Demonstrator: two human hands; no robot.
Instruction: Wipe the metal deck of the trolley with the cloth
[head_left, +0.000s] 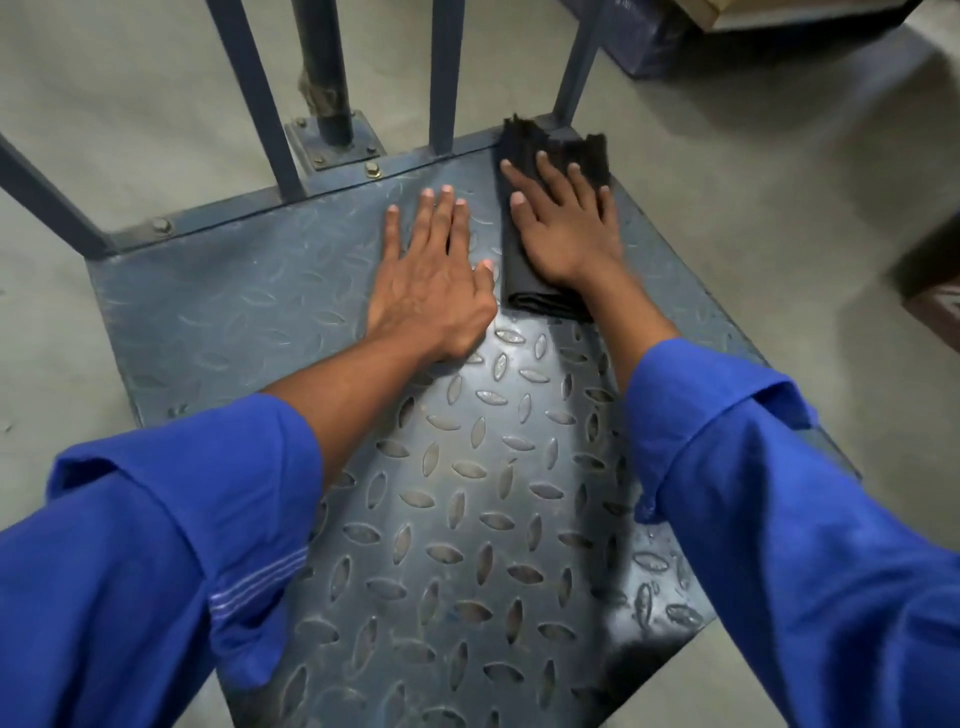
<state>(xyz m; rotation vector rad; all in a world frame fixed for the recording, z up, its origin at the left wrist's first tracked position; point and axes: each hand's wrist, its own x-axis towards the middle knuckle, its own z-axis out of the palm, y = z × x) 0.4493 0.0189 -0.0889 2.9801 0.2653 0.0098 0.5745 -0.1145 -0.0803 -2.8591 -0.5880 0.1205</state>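
Note:
The trolley's metal deck (218, 306) is grey-blue checker plate with raised oval studs and fills the middle of the view. A folded black cloth (524, 150) lies at the deck's far right corner, against the frame. My right hand (563, 228) presses flat on the cloth with its fingers spread and straight. My left hand (431, 275) lies flat on the bare deck just left of the cloth, fingers straight, thumb close to the cloth's edge. Both forearms wear blue sleeves.
Upright blue-grey bars (260, 98) and a dark round post (324, 67) on a bolted plate rise along the deck's far edge. Grey concrete floor (78, 104) surrounds the trolley. A dark box (654, 36) sits at the far right and a brown one (935, 291) at the right edge.

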